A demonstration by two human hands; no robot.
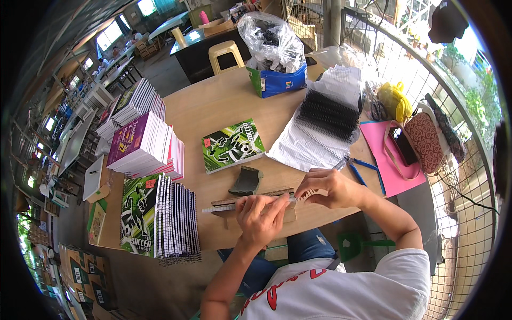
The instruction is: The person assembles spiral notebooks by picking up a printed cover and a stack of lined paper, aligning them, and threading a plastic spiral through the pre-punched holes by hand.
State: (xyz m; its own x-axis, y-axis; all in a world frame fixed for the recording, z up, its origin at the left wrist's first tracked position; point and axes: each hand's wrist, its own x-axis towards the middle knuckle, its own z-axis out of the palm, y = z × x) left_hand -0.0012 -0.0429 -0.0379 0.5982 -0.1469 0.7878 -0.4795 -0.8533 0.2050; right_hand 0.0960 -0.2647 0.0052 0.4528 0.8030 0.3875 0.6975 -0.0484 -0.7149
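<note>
My left hand [258, 217] is closed, its fingertips pressed onto the edge of a thin white page stack [213, 209] that lies along a wooden block [290, 215] at the table's near edge. My right hand [329, 190] is curled at the stack's right end, thumb and fingertips nearly together; a small piece between them is too small to make out. Just beyond the hands lie a dark wooden strip [250, 197] and a dark grey curved piece [246, 180]. Past these lies a green soccer-cover notebook [233, 144], flat and face up.
Spiral-bound notebooks [141, 213] and purple-covered book stacks [130, 138] stand at the left. Black spiral coils [328, 114] lie on a white plastic sheet [290, 144]; blue-handled pliers [356, 172] lie nearby. At the right are a pink folder [381, 144], phone [404, 145] and patterned pouch [426, 140].
</note>
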